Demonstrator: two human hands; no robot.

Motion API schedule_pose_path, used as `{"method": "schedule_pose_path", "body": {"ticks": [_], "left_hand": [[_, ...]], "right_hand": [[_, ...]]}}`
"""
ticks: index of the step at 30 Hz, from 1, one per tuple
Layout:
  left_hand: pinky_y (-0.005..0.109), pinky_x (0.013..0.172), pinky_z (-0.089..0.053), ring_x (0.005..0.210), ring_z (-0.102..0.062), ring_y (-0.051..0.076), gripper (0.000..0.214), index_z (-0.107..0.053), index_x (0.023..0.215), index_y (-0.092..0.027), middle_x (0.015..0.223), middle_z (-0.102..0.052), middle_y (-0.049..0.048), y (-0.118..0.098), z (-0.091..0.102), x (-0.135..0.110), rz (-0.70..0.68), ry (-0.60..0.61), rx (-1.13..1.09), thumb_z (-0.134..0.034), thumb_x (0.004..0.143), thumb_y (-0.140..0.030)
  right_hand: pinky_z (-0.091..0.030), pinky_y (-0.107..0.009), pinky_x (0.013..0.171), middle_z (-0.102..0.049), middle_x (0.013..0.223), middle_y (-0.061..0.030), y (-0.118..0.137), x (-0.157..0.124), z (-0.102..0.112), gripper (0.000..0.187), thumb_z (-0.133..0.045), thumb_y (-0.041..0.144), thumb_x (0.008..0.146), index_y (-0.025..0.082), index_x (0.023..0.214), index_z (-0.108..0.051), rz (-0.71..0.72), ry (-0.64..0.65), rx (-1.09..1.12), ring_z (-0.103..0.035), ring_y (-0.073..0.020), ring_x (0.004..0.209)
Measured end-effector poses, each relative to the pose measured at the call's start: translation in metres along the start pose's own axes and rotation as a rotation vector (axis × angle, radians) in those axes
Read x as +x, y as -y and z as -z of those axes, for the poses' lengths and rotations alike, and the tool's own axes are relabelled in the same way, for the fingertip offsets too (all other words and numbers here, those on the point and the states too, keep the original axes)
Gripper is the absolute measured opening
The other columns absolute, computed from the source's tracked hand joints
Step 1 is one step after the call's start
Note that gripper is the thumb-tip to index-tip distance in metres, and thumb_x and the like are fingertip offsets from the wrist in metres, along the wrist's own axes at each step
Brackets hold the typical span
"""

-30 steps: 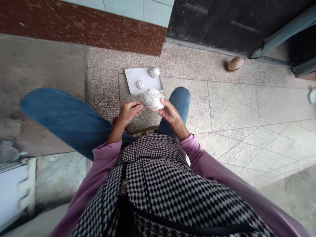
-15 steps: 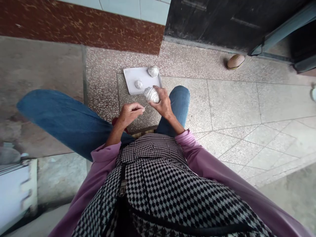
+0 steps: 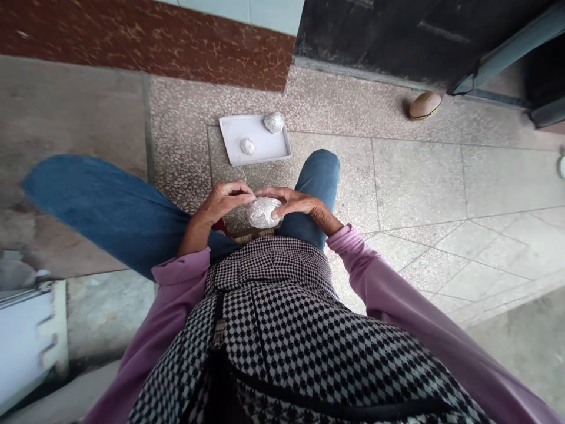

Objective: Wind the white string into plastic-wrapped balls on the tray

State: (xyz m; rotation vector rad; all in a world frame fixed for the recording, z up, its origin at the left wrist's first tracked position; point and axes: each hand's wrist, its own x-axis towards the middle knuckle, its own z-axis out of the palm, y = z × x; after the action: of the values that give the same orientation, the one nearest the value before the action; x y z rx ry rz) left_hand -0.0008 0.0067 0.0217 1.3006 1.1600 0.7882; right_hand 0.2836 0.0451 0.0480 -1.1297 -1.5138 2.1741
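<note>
A shiny white ball of yarn (image 3: 263,213) is gripped in my right hand (image 3: 293,202), fingers over its far side and thumb on its near right. Close at its upper left, my left hand (image 3: 226,202) pinches the thin white strand, whose tip end between the fingers is mostly hidden. A length of strand (image 3: 242,172) shows between my left hand and the tray. On the white tray (image 3: 260,158) sit two more white balls: a small ball (image 3: 248,146) at the left and a larger ball (image 3: 274,123) in the far right corner.
My knees in jeans (image 3: 101,206) frame the work on both sides. A speckled tile floor (image 3: 335,171) spreads around the tray. Beyond lie a red-brown wall base (image 3: 176,44) and a dark door (image 3: 375,47). A rounded tan object (image 3: 425,105) rests near the door.
My right hand has brought the yarn ball nearer my body and turned it, clear of the tray. My left hand stays pinched and now meets the ball's upper left side.
</note>
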Motion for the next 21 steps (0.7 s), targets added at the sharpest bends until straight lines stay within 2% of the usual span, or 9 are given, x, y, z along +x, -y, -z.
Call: {"method": "schedule_pose_path", "body": {"ticks": [3,7,9,12,14,17,19,21], "left_hand": [[0.030,0.058,-0.036,0.061,-0.051,0.016,0.043,-0.084,0.084,-0.021,0.071,-0.063,0.0010,0.000,-0.006,-0.002,0.069,-0.027,-0.146,-0.100,0.083,-0.061],[0.028,0.053,-0.030,0.054,-0.045,0.013,0.047,-0.081,0.080,-0.022,0.062,-0.059,-0.0005,0.006,-0.017,0.000,0.090,-0.090,-0.270,-0.105,0.076,-0.063],[0.028,0.051,-0.028,0.052,-0.043,0.013,0.048,-0.079,0.076,-0.022,0.060,-0.060,-0.0003,0.008,-0.020,0.002,0.092,-0.104,-0.279,-0.106,0.073,-0.062],[0.027,0.052,-0.031,0.056,-0.048,0.013,0.042,-0.083,0.080,-0.021,0.071,-0.074,0.0040,0.009,-0.020,0.002,0.090,-0.110,-0.202,-0.104,0.076,-0.058],[0.027,0.054,-0.034,0.058,-0.050,0.013,0.039,-0.088,0.085,-0.020,0.076,-0.079,0.0052,0.010,-0.019,0.001,0.080,-0.131,-0.143,-0.099,0.079,-0.057],[0.028,0.058,-0.041,0.061,-0.056,0.015,0.036,-0.091,0.088,-0.020,0.075,-0.080,0.0052,0.012,-0.019,0.000,0.054,-0.128,-0.059,-0.094,0.083,-0.055],[0.029,0.062,-0.045,0.065,-0.060,0.017,0.034,-0.092,0.089,-0.020,0.076,-0.081,0.0056,0.012,-0.020,0.000,0.026,-0.099,-0.010,-0.093,0.086,-0.054],[0.030,0.064,-0.046,0.067,-0.061,0.018,0.034,-0.092,0.091,-0.019,0.077,-0.080,0.0055,0.011,-0.022,0.001,-0.003,-0.074,0.027,-0.092,0.089,-0.053]], "right_hand": [[-0.065,-0.048,0.134,-0.094,0.143,-0.0112,0.003,-0.011,-0.015,0.062,-0.122,0.051,0.088,0.021,0.135,-0.094,-0.030,0.008,0.125,-0.079,-0.0358,0.154],[-0.069,-0.054,0.137,-0.090,0.156,-0.0132,-0.009,-0.011,-0.027,0.090,-0.116,0.067,0.083,0.026,0.158,-0.088,0.094,-0.082,0.234,-0.079,-0.0415,0.161],[-0.072,-0.058,0.134,-0.089,0.158,-0.0140,-0.017,-0.008,-0.022,0.101,-0.112,0.077,0.080,0.029,0.165,-0.085,0.198,-0.152,0.274,-0.080,-0.0434,0.161],[-0.076,-0.061,0.129,-0.087,0.159,-0.0154,-0.023,-0.005,-0.001,0.107,-0.105,0.090,0.083,0.031,0.169,-0.083,0.311,-0.309,0.262,-0.080,-0.0441,0.162],[-0.075,-0.061,0.130,-0.086,0.161,-0.0154,-0.023,-0.004,0.019,0.103,-0.099,0.092,0.093,0.030,0.174,-0.081,0.333,-0.436,0.179,-0.077,-0.0426,0.165],[-0.065,-0.060,0.144,-0.081,0.171,-0.0153,-0.022,0.000,0.045,0.096,-0.096,0.084,0.106,0.030,0.182,-0.075,0.323,-0.660,-0.074,-0.071,-0.0395,0.171],[-0.056,-0.066,0.152,-0.075,0.180,-0.0176,-0.024,0.007,0.054,0.093,-0.098,0.073,0.110,0.028,0.187,-0.071,0.281,-0.781,-0.334,-0.063,-0.0422,0.178],[-0.051,-0.073,0.156,-0.069,0.185,-0.0205,-0.030,0.016,0.051,0.090,-0.101,0.055,0.111,0.026,0.190,-0.069,0.211,-0.808,-0.585,-0.057,-0.0466,0.184]]}}
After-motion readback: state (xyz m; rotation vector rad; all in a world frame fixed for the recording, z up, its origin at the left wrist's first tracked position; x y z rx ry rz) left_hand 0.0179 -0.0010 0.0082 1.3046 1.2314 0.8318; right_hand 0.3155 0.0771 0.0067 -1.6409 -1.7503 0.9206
